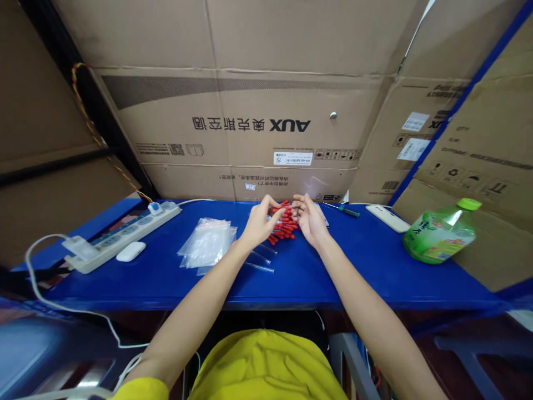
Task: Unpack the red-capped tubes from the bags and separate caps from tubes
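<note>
My left hand (263,221) is closed in a pinch above a pile of red-tipped small pieces (283,229). What its fingertips hold is too small to make out. Close by on the right, my right hand (311,220) is turned partly palm up, its fingers loosely bent and apart, at the pile's edge. Several thin clear tubes (261,268) lie on the blue table below my left wrist. A stack of clear plastic bags (208,243) rests left of my left forearm, which lies near its edge.
A white power strip (125,236) and a white earbud case (131,251) are on the left. Behind my right hand lies a screwdriver (348,211). Farther right are a white flat device (388,218) and a green bottle (441,233). Cardboard (250,50) walls the back.
</note>
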Available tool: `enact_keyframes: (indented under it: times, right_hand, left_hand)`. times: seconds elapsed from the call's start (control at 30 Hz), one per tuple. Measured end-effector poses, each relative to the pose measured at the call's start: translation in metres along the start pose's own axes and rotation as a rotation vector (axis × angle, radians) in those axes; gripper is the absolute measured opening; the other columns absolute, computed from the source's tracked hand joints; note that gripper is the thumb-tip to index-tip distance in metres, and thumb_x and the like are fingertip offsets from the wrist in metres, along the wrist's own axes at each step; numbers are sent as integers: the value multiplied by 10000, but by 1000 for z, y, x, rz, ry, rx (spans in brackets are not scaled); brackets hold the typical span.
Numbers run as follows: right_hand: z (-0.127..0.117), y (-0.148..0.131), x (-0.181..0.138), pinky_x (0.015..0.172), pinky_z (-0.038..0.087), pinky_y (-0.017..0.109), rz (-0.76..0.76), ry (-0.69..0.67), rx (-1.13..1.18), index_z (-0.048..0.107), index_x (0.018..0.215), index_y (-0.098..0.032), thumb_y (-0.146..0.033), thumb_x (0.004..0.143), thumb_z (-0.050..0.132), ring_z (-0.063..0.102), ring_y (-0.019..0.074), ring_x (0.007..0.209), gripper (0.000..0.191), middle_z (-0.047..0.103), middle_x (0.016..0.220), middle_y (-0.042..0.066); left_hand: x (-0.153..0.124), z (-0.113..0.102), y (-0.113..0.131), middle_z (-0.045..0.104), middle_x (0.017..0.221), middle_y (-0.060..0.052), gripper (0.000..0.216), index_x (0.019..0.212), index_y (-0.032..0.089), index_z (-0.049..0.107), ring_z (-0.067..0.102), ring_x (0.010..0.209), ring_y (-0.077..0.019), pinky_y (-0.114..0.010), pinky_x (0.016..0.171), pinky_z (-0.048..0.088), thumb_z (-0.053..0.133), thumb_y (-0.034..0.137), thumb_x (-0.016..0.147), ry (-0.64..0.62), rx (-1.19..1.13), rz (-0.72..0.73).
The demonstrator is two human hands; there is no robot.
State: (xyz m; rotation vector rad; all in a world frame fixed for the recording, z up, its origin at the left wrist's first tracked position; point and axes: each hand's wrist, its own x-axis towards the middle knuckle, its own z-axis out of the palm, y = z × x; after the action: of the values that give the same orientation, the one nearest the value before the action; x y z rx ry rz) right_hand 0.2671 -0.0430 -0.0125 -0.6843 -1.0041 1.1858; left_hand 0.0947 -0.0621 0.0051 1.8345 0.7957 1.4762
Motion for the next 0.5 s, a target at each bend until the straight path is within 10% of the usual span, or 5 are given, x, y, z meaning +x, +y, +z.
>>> enact_keyframes:
  times: [0.13, 0.27, 0.5]
  right_hand:
    - [10, -5, -6, 641, 522, 321, -65, -10, 63, 429, 714, -246, -781, 894, 564, 613, 177, 717, 580, 621, 756, 18]
    - [14, -12, -12, 579, 494, 332, -95, -32, 65, 230, 691, -254, -851, 926, 387, 340, 139, 472, 660, 271, 555, -71]
    - [21, -14, -15, 590, 496, 325, -66, 7, 191, 359, 751, -263, -609, 1023, 364, 273, 145, 506, 440, 270, 646, -57]
  left_hand:
    - [-6, 8, -4, 689, 837, -37, 148, 966, 223, 605, 608, 730, -193, -255, 704, 421, 691, 338, 928, -152, 160, 39]
    - [-11, 14, -8, 641, 741, -27, 158, 974, 243, 586, 616, 690, -222, -270, 675, 426, 601, 399, 992, -206, 396, 66]
    - [-12, 21, -10, 575, 678, -25, 171, 916, 232, 629, 541, 579, -213, -273, 635, 391, 548, 345, 1016, -223, 522, 90]
